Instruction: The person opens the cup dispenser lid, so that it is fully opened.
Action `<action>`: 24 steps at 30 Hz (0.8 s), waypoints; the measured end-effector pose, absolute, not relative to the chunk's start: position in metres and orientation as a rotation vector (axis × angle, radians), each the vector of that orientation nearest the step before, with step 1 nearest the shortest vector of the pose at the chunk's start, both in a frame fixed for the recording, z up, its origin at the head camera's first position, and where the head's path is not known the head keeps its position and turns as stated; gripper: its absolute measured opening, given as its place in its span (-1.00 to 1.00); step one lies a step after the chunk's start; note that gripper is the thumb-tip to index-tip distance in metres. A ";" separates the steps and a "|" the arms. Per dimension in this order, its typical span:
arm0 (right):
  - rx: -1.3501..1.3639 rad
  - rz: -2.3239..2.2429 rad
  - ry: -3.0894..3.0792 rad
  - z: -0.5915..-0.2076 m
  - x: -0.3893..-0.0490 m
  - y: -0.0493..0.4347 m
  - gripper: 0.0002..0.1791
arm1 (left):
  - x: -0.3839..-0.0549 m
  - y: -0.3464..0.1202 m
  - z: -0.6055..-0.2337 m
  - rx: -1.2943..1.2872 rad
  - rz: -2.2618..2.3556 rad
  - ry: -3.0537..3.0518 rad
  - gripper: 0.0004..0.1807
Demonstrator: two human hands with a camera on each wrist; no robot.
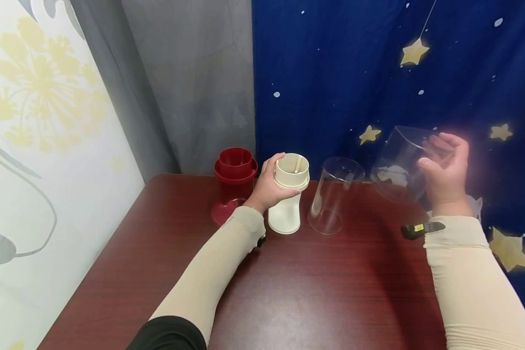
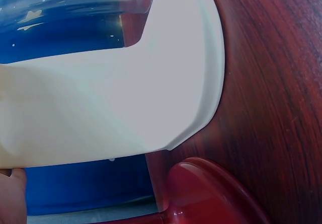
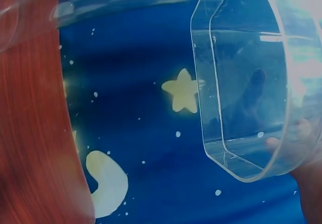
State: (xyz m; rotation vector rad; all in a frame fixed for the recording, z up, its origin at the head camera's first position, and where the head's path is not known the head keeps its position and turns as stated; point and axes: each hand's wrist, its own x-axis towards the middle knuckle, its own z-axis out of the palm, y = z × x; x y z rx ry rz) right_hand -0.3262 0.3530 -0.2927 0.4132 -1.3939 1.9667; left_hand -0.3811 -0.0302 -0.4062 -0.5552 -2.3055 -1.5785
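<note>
My left hand [image 1: 269, 187] grips a cream plastic stand [image 1: 284, 216] near its collared, open top. The stand is upright on the table, and its flared foot [image 2: 191, 68] touches the wood in the left wrist view. In my right hand [image 1: 449, 170], a clear plastic container [image 1: 395, 170] is held tilted in the air at the right. Its flat-sided rim [image 3: 201, 93] shows in the right wrist view. A clear cylinder [image 1: 326, 209] stands between the cream stand and the raised container. Left of my left hand is a red stand [image 1: 234, 170] of similar shape.
The dark red wooden table [image 1: 297, 291] extends towards me. Behind it hang a grey curtain [image 1: 201, 73] and a blue star-patterned curtain [image 1: 332, 73]. A white patterned surface [image 1: 48, 170] borders the left side.
</note>
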 end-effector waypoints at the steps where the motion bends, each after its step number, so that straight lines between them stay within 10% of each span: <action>1: 0.400 1.960 -1.403 -0.294 -0.327 0.354 -0.28 | -0.381 -0.030 -0.406 -0.557 -1.580 -2.304 0.19; 24: 0.200 1.813 -1.709 -0.350 -0.328 0.364 -0.19 | -0.381 -0.030 -0.406 -0.553 -1.590 -2.303 0.19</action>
